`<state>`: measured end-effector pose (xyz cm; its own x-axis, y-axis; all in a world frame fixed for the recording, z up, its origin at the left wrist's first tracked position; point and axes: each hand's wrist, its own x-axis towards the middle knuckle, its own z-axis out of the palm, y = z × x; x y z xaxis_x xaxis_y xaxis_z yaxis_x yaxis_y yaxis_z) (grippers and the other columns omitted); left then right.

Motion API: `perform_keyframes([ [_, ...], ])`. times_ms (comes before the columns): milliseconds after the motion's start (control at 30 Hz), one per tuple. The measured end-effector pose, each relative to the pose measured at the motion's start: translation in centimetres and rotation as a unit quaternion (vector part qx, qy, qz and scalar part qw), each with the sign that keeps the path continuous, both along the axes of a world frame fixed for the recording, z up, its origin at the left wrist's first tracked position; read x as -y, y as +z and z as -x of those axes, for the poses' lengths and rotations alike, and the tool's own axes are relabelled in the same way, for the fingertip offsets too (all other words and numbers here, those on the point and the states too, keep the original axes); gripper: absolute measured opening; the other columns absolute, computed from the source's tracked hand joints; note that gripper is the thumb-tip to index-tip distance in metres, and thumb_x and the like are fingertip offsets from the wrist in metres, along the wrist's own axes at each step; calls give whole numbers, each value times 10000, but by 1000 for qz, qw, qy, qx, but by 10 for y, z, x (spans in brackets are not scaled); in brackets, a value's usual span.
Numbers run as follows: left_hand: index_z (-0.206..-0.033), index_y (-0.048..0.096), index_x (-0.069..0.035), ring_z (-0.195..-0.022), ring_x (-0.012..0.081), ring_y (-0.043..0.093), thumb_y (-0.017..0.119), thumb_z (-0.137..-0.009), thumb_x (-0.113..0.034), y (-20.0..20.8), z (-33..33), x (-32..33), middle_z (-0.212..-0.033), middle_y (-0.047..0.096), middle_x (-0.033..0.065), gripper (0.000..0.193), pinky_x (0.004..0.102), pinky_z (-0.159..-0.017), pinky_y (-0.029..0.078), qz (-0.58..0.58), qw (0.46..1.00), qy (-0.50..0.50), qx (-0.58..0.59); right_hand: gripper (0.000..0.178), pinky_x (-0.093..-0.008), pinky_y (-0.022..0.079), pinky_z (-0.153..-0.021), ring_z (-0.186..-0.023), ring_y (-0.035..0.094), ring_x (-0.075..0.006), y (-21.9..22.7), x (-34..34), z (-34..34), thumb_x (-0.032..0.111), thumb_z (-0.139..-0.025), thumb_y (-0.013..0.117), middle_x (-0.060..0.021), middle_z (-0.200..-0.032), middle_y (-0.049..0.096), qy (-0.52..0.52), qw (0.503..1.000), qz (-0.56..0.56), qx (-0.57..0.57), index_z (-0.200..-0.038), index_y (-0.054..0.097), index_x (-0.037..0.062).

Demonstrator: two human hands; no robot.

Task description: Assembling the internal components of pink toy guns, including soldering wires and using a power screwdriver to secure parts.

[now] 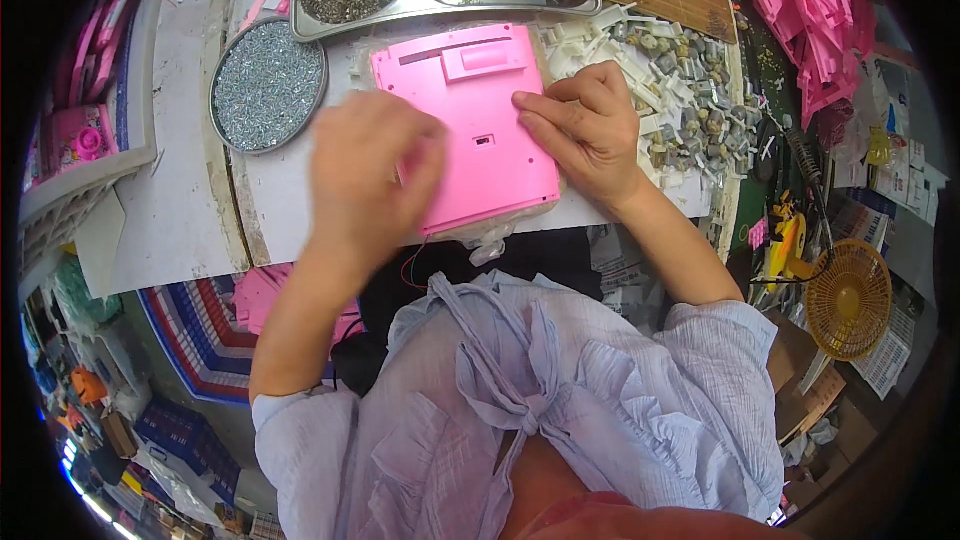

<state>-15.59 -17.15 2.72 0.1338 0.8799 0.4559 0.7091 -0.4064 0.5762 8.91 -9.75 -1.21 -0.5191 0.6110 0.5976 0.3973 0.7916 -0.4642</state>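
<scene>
A flat pink plastic casing (465, 180) lies on the table in front of me, on a layer of clear plastic wrap. It has a long slot near its far edge, a raised block below that, several small holes and a small dark switch opening near its middle. My left hand (365, 175) is over the casing's left edge, smeared by motion, and its fingers cannot be made out. At the casing's right edge is my right hand (590, 130), thumb and index finger drawn together over the pink surface. Whatever lies between those fingertips is too small or hidden to name.
A round dish of small silvery screws (268, 85) stands left of the casing. Beyond it sits a metal tray (440, 12) with dark small parts in two compartments. White and grey small parts (680, 80) are heaped at right. A yellow fan (847, 298) stands far right.
</scene>
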Motion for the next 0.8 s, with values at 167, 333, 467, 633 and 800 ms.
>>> perform_keyframes([
  [167,-857,647,-87,-759,244,554,763,-790,-95,-3,-40,0,-826,587,55,135,385,-727,394,10,995,-90,-38,361,-370,398,-773,-820,519,-228,10,9,-9,206,-755,818,13,-899,650,-23,993,-48,103,-1111,779,159],
  [333,-843,625,-84,-765,247,539,750,-803,-105,-10,-50,-9,-830,569,54,133,391,-707,383,-3,992,-113,-60,416,-387,390,-785,-817,519,-236,19,18,-10,214,-766,802,-2,-922,633,-50,990,-42,127,-1174,752,153],
  [467,-849,628,-88,-768,238,537,739,-805,-122,-10,-50,-11,-833,562,45,125,387,-714,392,-11,987,-138,-87,398,-383,398,-769,-812,528,-242,24,9,-22,206,-754,809,-29,-895,624,-58,995,-8,84,-1141,755,126],
  [633,-869,643,-95,-769,216,537,727,-784,-134,-8,-50,-13,-832,555,25,126,379,-726,414,-38,975,-166,-142,369,-357,423,-710,-792,537,-242,32,-1,-27,126,-742,796,-69,-868,618,-9,998,5,69,-1107,764,83],
  [800,-887,658,-96,-766,211,543,739,-772,-129,-9,-48,-11,-833,559,20,144,371,-709,412,-42,973,-169,-150,308,-361,412,-691,-763,535,-238,22,3,-14,123,-740,771,-11,-853,613,29,998,0,63,-1048,766,124],
])
